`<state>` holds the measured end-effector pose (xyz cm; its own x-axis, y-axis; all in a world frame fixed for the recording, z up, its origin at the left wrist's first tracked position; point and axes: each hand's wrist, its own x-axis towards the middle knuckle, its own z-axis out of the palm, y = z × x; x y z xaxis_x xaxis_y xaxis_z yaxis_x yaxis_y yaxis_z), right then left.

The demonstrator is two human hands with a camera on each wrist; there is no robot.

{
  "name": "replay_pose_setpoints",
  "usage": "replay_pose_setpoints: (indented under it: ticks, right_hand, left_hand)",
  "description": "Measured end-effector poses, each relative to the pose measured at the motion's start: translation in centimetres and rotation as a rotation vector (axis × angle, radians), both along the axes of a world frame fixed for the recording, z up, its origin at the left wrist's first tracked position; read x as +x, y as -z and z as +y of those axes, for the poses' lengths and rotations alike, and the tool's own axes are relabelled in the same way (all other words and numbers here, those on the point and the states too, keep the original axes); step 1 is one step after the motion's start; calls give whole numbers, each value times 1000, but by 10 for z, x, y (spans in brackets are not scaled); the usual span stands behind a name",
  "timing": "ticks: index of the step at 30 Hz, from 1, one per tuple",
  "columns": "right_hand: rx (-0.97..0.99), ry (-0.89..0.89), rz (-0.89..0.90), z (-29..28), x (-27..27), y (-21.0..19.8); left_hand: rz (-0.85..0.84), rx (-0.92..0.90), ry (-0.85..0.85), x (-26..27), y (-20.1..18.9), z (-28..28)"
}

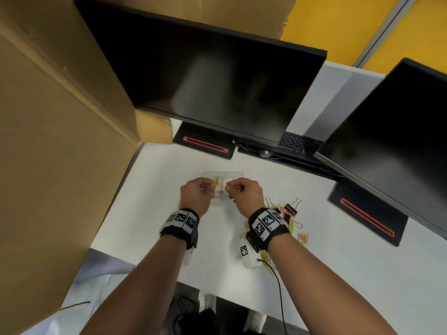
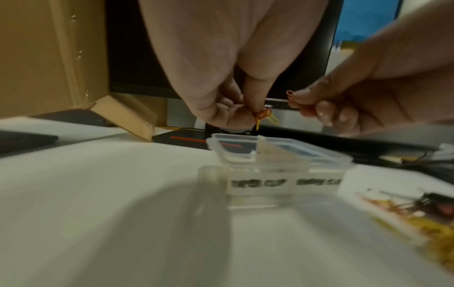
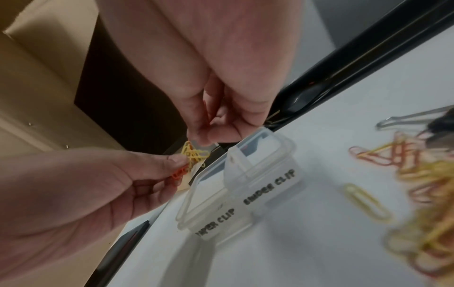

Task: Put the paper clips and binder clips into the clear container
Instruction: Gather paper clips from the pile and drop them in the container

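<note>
A clear container [image 1: 233, 175] with two compartments labelled PAPER CLIP and BINDER CLIP [image 3: 267, 191] sits on the white table, lid off. Both hands hover just above it. My left hand [image 1: 208, 189] pinches a tangle of yellow and red paper clips [image 2: 264, 116], also seen as a tangle of clips [image 3: 194, 153] in the right wrist view. My right hand [image 1: 229, 189] pinches one red paper clip [image 2: 289, 94] beside that tangle. Loose paper clips [image 3: 422, 174] and binder clips [image 1: 289, 210] lie in a pile on the table to the right of the container.
Two dark monitors [image 1: 217, 81] [image 1: 391, 141] stand behind, on black bases [image 1: 205, 143]. A big cardboard box [image 1: 48, 141] walls off the left. A keyboard [image 1: 297, 141] sits behind the monitors. A black cable [image 1: 278, 281] and a white tagged piece [image 1: 245, 252] lie under my right wrist.
</note>
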<state>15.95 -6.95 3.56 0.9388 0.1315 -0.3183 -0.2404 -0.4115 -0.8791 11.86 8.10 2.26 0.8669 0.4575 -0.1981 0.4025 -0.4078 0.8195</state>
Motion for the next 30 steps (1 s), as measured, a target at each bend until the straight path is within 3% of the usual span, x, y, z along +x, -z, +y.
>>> replay_pose_setpoints:
  ticks: [8, 12, 17, 24, 30]
  right_hand:
    - [-173, -121, 29, 31, 15, 11]
    - [-131, -201, 47, 23, 12, 2]
    - [-77, -180, -3, 1, -2, -1]
    - [-191, -118, -46, -96, -46, 13]
    - [-306, -51, -25, -172, -96, 33]
  left_hand:
    - [85, 55, 29, 16, 11, 21]
    - [26, 96, 10, 14, 3, 21]
    - [-108, 50, 23, -1, -7, -2]
    - [-87, 13, 275, -38, 4, -49]
    - [78, 135, 684, -71, 32, -86]
